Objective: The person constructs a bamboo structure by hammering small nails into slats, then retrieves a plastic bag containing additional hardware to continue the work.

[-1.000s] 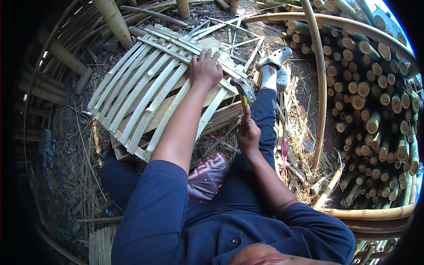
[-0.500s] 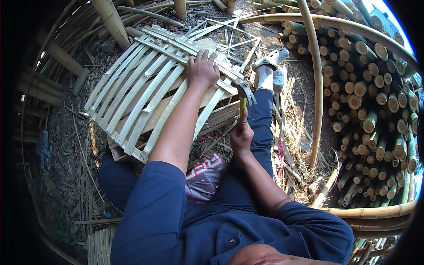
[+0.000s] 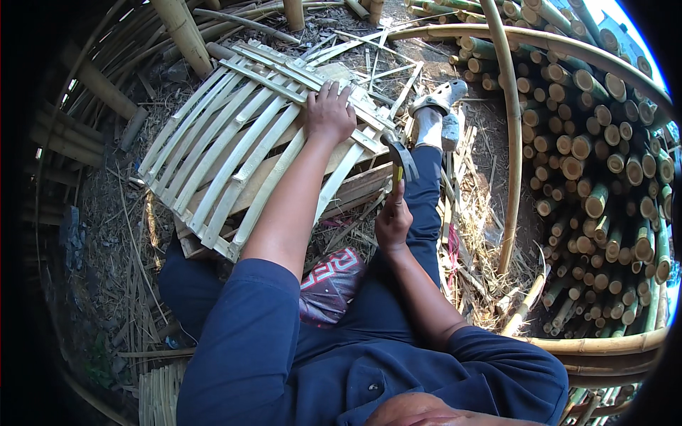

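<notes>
A slatted bamboo panel lies in front of me, its pale curved strips joined by crosswise strips at the far end. My left hand rests on those cross strips with its fingers spread, pressing from above. In my right hand is a claw hammer, gripped by its yellow and dark handle. The hammer's metal head is beside the right end of the cross strips; whether it touches them I cannot tell. Beneath the panel, wooden boards show at its right side.
Cut bamboo poles are stacked at the right behind an upright bent pole. My outstretched leg and grey clog lie right of the panel. Loose strips and shavings litter the ground. Thick bamboo posts stand at far left.
The whole view has shifted slightly. My left hand stays on the cross strips, and my right hand still holds the hammer near the panel's right end.
</notes>
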Action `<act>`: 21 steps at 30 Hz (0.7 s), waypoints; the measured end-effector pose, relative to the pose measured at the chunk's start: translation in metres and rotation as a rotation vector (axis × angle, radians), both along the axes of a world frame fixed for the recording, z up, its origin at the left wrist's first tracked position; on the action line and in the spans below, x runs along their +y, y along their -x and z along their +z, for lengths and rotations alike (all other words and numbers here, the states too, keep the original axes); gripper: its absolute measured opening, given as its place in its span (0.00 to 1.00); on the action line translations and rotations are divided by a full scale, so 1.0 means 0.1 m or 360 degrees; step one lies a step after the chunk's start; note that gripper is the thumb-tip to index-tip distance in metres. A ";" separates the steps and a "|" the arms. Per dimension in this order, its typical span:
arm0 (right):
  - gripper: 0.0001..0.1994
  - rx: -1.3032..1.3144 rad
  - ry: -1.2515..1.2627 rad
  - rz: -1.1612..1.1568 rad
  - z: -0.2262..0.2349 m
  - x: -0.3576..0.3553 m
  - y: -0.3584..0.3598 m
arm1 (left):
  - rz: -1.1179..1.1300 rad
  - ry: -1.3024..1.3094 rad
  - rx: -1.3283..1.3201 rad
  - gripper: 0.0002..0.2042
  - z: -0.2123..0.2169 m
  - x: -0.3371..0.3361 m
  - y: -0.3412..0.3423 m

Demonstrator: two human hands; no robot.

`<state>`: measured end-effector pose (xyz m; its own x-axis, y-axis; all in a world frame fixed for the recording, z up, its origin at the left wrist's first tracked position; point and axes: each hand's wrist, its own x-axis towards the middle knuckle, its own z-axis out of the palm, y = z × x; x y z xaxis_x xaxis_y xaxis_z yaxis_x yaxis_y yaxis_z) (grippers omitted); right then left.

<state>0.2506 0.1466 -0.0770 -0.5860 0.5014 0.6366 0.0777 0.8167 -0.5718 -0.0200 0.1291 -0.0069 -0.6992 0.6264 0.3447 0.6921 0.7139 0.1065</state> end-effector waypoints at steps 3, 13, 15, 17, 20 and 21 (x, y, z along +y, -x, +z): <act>0.43 -0.0080 0.0102 0.0062 -0.04 0.03 0.02 | 0.0002 0.0015 -0.0045 0.27 0.05 0.01 0.03; 0.42 0.0275 -0.0170 -0.0015 -0.09 -0.01 0.02 | 0.0001 -0.0036 -0.0008 0.27 0.02 0.00 0.05; 0.41 -0.0006 -0.0071 0.0001 -0.11 -0.02 0.01 | -0.0012 -0.0024 -0.0022 0.27 0.02 0.01 0.00; 0.40 -0.0270 0.0017 0.0018 -0.12 0.01 0.05 | -0.0021 -0.0010 -0.0034 0.27 0.02 0.01 0.02; 0.41 0.0089 -0.0116 -0.0031 -0.10 -0.02 -0.02 | -0.0009 -0.0033 -0.0026 0.27 -0.02 -0.01 -0.02; 0.41 0.0186 -0.0171 -0.0064 -0.10 -0.03 -0.04 | -0.0014 -0.0037 -0.0016 0.27 -0.01 0.00 0.00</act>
<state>0.2546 0.1439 -0.0871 -0.4856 0.4481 0.7506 0.0495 0.8713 -0.4882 -0.0203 0.1287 -0.0076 -0.6973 0.6242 0.3524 0.6970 0.7052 0.1300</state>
